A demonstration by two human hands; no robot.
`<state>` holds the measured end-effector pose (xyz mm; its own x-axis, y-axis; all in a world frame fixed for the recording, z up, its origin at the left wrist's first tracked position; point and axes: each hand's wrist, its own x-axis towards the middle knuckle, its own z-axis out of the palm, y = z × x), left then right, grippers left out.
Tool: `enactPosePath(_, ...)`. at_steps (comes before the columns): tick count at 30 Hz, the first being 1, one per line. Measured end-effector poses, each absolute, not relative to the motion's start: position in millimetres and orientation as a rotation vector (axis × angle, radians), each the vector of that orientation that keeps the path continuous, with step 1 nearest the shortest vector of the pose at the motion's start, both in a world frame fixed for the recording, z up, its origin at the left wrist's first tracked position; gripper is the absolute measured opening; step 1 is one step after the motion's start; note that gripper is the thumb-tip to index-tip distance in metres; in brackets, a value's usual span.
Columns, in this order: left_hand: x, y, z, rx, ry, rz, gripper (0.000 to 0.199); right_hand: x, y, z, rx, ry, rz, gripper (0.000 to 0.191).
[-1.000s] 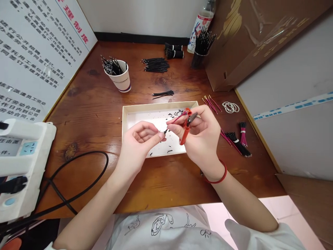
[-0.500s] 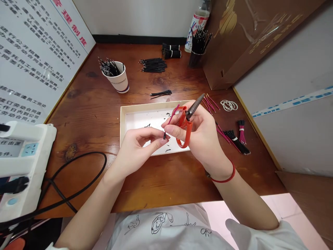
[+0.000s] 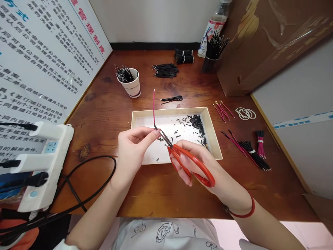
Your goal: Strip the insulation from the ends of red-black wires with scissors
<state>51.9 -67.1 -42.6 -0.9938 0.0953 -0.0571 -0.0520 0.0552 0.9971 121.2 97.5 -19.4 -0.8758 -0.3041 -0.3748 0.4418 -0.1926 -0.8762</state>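
Note:
Between thumb and index finger, my left hand (image 3: 135, 144) pinches the black lower end of a magenta wire (image 3: 154, 107), which stands upright above the tray. My right hand (image 3: 194, 158) is closed round the handles of red-handled scissors (image 3: 199, 163). The scissor blades point up and left, and their tips reach the wire's black end at my left fingertips. Whether the blades touch it I cannot tell. Below both hands lies a shallow cream tray (image 3: 215, 139) with a white bottom. Many small black offcuts (image 3: 197, 123) are heaped on its right side, with more scattered about.
Black wires stand in a paper cup (image 3: 132, 86) and a dark cup (image 3: 210, 64); more black wires (image 3: 165, 70) lie behind the tray. Magenta wires (image 3: 223, 111), rubber bands (image 3: 246, 113) and tied bundles (image 3: 260, 144) lie right. A power strip (image 3: 49, 163) with a looping cable stands left.
My right hand has let go of the magenta wire and moved down. The scissors have swung from pointing up-right to pointing up-left at the wire. The view has shifted, showing more of the tray.

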Motion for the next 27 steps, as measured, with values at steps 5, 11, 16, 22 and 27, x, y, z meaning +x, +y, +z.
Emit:
enactPosePath(5, 54.2, -68.1, -41.1, 0.038, 2.382, 1.980, 0.008, 117.3, 95.1, -22.6, 0.176, 1.599, -2.103, 0.038)
enactPosePath(11, 55.9, -68.4, -40.5, 0.065, 2.472, 1.938, 0.006, 117.2, 94.2, -21.4, 0.180, 1.607, -2.106, 0.039)
enactPosePath(16, 56.7, -68.4, -39.7, 0.135, 2.548, 1.890, 0.007, 117.6, 94.8, -23.9, 0.192, 1.604, -2.116, 0.038)
enactPosePath(22, 57.5, -67.8, -41.4, 0.260, 2.653, 1.858, 0.008, 117.7, 95.8, -22.9, 0.210, 1.571, -2.144, 0.038)
enactPosePath(27, 56.7, -69.6, -45.4, 0.451, 2.791, 1.834, 0.008, 116.6, 98.1, -22.3, 0.225, 1.601, -2.127, 0.037)
